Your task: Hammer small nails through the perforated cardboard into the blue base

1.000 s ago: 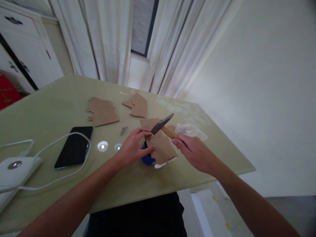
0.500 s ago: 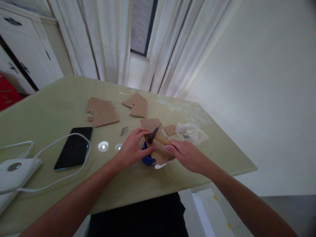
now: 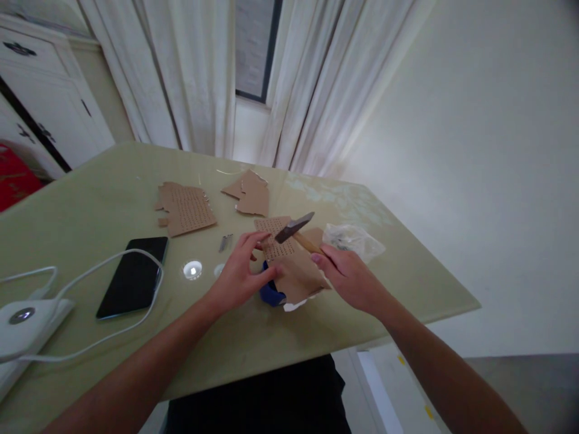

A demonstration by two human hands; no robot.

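My right hand (image 3: 350, 278) is wrapped round the wooden handle of a hammer (image 3: 307, 242). The hammer's dark metal head is raised above a piece of brown cardboard (image 3: 296, 277) with rows of small holes. At the cardboard's left edge is my left hand (image 3: 242, 268), its thumb and fingers spread apart, the thumb touching or very near the sheet. Whether a small nail stands by the fingertips I cannot make out. Under the cardboard, partly hidden, lies a blue round object (image 3: 271, 294) like a roll of tape.
Punched cardboard (image 3: 192, 210) and torn cardboard pieces (image 3: 253, 196) lie farther back on the table (image 3: 217, 355). Small metal pieces (image 3: 224, 242) sit left of centre. A clear plastic bag (image 3: 355, 240) is at right, a phone (image 3: 136, 277) and a white power strip with cable (image 3: 34, 325) at left.
The hammer has lifted away from my left fingers and swung up to the right. My left fingers have spread slightly; the cardboard stays nearly in place. The view has shifted a little.
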